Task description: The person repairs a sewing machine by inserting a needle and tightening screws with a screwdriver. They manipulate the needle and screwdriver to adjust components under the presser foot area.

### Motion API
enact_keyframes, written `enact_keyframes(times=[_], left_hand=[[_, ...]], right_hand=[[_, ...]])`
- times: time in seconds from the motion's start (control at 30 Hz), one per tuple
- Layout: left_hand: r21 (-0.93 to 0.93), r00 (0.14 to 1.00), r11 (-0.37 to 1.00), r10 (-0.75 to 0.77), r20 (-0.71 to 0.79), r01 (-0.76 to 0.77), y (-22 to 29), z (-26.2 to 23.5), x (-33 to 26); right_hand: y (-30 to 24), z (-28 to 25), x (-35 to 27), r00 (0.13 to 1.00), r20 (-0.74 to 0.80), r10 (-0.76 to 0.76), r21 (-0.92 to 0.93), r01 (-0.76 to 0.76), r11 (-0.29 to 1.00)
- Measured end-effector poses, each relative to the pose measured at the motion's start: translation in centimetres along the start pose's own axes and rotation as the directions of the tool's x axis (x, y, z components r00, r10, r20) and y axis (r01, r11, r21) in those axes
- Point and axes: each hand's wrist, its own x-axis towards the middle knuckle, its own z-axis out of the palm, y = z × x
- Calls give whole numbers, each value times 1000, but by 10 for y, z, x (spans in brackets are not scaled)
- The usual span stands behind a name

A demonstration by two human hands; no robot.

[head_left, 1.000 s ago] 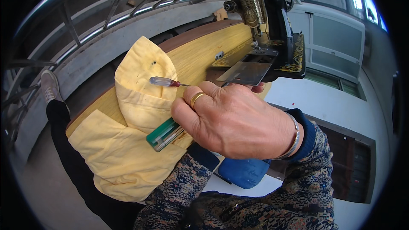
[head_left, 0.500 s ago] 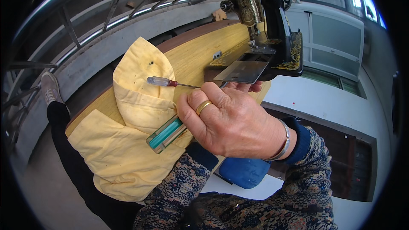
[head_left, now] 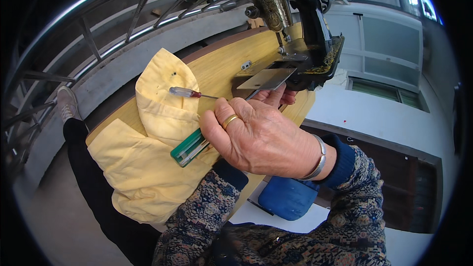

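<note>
My right hand (head_left: 261, 138) is closed around a screwdriver with a green and clear handle (head_left: 189, 148); its shaft runs forward toward the underside of a flat metal plate (head_left: 268, 79). That plate sticks out beside the bed of a black sewing machine (head_left: 315, 34) with gold decoration. My left hand (head_left: 283, 97) reaches under the plate, its fingers curled beside the machine bed. Most of it is hidden behind my right hand, and what it grips cannot be made out. A small screwdriver with a clear handle (head_left: 183, 92) lies on a yellow cloth (head_left: 152, 167).
The machine stands on a yellow wooden table (head_left: 217, 74) with a dark edge. A small metal piece (head_left: 246, 65) is on the tabletop. Metal railings (head_left: 88, 39) run along the left. A blue padded seat (head_left: 287, 198) sits below my right arm, and a white cabinet (head_left: 384, 44) is behind.
The view has shifted, so the machine and plate appear farther left. The green handle has turned in my right hand, showing a different side. Both hands remain near the plate.
</note>
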Motion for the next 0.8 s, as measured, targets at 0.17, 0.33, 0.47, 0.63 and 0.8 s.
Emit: enact_keyframes(times=[0.17,0.33,0.47,0.63,0.8], left_hand=[[-27,1000,999,-22,-18,22,-1,-6,2],[116,998,993,-26,-58,32,3,-3,1],[182,994,982,-37,-99,55,11,6,-4],[220,1000,975,-21,2,20,18,7,-6],[181,1000,983,-9,-16,12,14,5,-5]], right_hand=[[-3,-4,-10,1000,-23,-2,-11,2,1000],[-3,-6,-22,997,-76,3,-35,-6,999],[0,-11,-26,997,-74,12,-56,-16,998],[3,-17,-25,995,-76,60,35,-57,998],[4,-18,-31,989,-129,68,77,-59,995]])
